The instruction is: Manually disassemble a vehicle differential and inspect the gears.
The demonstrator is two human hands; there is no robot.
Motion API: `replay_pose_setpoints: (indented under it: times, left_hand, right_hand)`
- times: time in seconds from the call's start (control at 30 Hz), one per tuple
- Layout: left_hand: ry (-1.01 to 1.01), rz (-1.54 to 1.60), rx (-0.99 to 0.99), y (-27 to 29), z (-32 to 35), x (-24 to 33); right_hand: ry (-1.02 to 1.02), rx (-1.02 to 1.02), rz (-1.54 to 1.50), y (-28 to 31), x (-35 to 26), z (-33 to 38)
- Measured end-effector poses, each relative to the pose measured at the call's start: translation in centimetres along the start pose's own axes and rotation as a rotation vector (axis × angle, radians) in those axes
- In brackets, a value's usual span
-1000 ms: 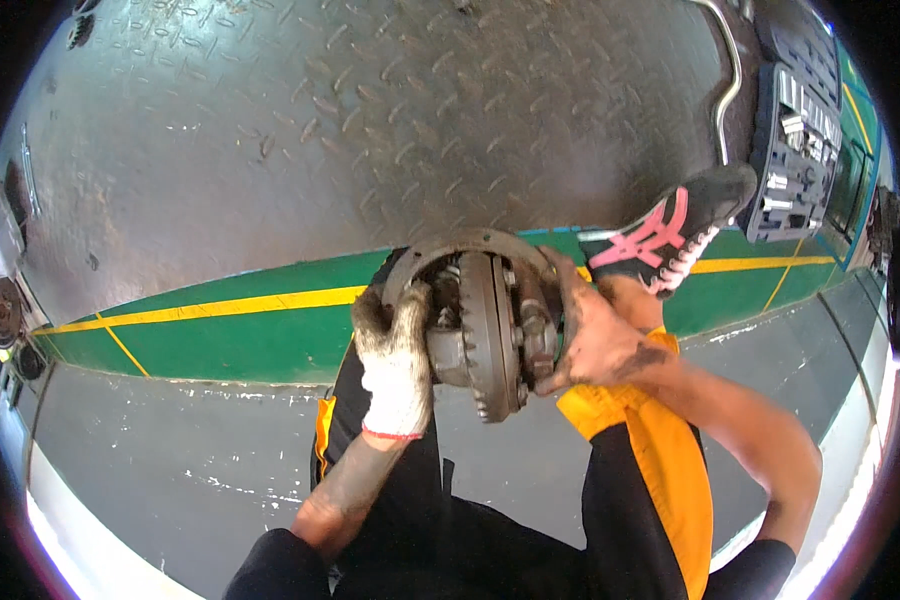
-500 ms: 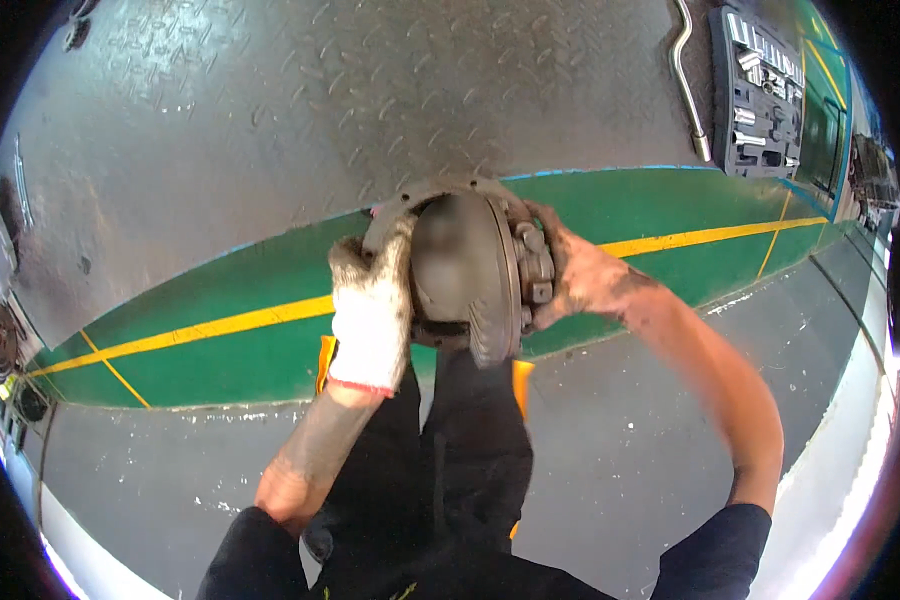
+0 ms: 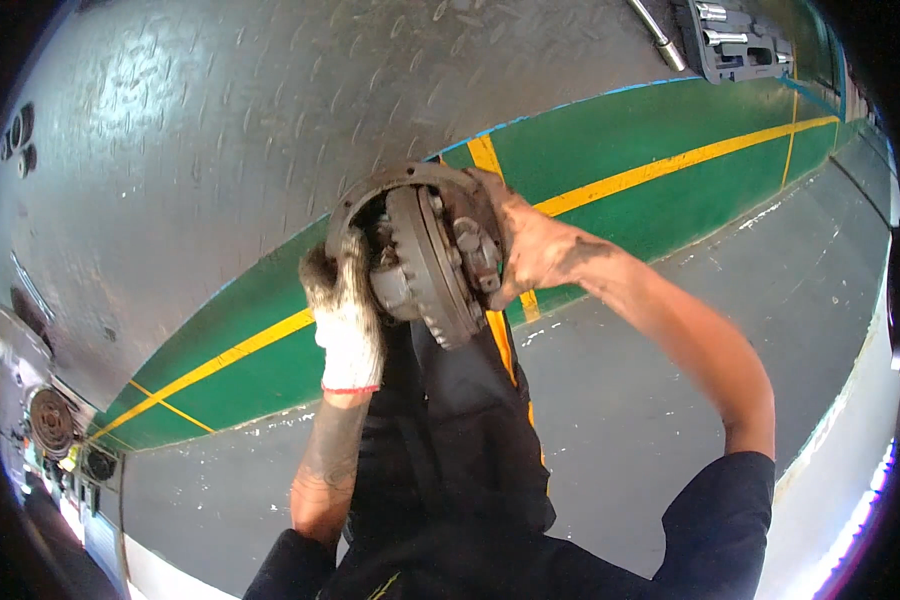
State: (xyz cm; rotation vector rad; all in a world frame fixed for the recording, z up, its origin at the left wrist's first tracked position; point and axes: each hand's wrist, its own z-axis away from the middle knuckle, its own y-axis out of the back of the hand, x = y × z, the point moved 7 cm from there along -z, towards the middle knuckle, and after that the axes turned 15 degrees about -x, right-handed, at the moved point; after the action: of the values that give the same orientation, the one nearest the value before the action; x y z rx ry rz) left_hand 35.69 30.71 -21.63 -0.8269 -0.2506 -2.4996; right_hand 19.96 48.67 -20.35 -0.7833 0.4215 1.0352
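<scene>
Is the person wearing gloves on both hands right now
No, only the left hand wears a white glove; the right hand is bare and greasy on the gear assembly.

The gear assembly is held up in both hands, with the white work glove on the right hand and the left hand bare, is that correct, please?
Not quite: the head view shows the white work glove on the left hand, and the right hand is bare. Both do hold the gear assembly up.
</scene>
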Motion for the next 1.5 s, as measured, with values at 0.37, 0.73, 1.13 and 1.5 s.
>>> replay_pose_setpoints:
  times: [0.37,0.73,1.13,1.5]
  left_hand:
    - [-0.092,-0.003,-0.065,0.5,0.3,-2.4]
    - [-0.081,-0.217,-0.084,0.9,1.4,-1.5]
    - [0.029,-0.312,-0.074,0.2,1.6,-0.9]
    - [-0.104,-0.306,-0.102,-0.6,1.1,0.1]
  right_hand:
    - [0.089,0.137,0.302,-0.2,3.4,0.9]
    - [0.099,0.126,-0.039,-0.9,4.3,2.7]
    - [0.229,0.532,0.832,-5.0,-6.1,6.7]
    - [0.009,0.498,0.898,-4.3,-8.8,4.3]
